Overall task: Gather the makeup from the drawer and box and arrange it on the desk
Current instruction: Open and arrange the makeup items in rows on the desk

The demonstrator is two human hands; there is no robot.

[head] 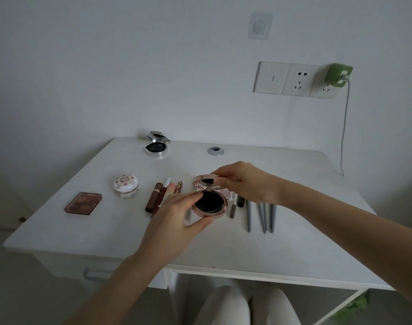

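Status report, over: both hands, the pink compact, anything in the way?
Left hand grips rose-gold compact base. Right hand pinches its open lid. Grey sticks and brown tubes lie close beside it.

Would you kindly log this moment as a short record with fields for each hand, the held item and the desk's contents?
left hand: grips the base of the rose-gold compact
right hand: pinches that compact's lid, hinged open
desk: white
back of desk: silver compact, open
left side: brown palette, ornate round jar
middle: brown tubes
right side: grey slim sticks
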